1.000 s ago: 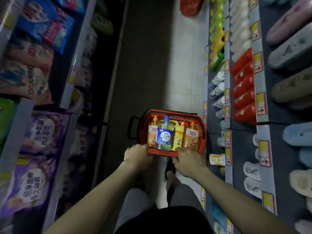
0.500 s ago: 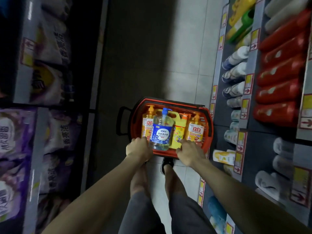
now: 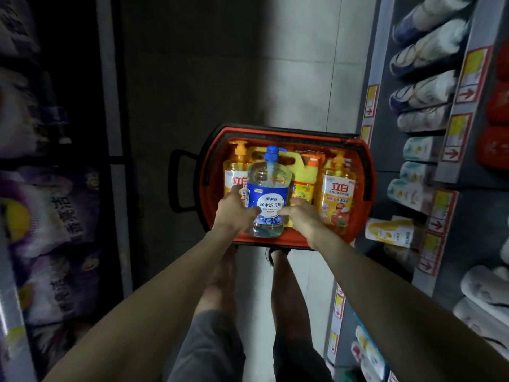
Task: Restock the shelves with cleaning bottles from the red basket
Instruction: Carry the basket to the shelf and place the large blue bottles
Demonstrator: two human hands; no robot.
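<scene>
1. The clear bottle (image 3: 265,194) with a blue cap carries a blue and white label reading "冷水洗洁精"; the smaller print above and below it is too fine to read.
2. The left hand (image 3: 234,212) presses against that bottle's left side and the right hand (image 3: 298,216) against its right side, so both hands are clamped on it; it stands at the near edge of the red basket (image 3: 289,133), partly above the rim.
3. The orange pump bottle (image 3: 337,197) at the basket's right edge shows "立白" in red on a white panel, with fruit pictured below; its smaller lines are illegible.
4. A second pump bottle (image 3: 235,172) at the basket's left edge shows the same "立白" mark, half covered by the clear bottle and the left hand.
5. The yellow jug (image 3: 303,175) behind the clear bottle has a label too hidden to read.
6. The purple bags (image 3: 52,216) on the left shelf bear blurred characters.
7. The right-hand shelf's edge holds yellow price tags (image 3: 465,78) with red arrows; their print is unreadable.
</scene>
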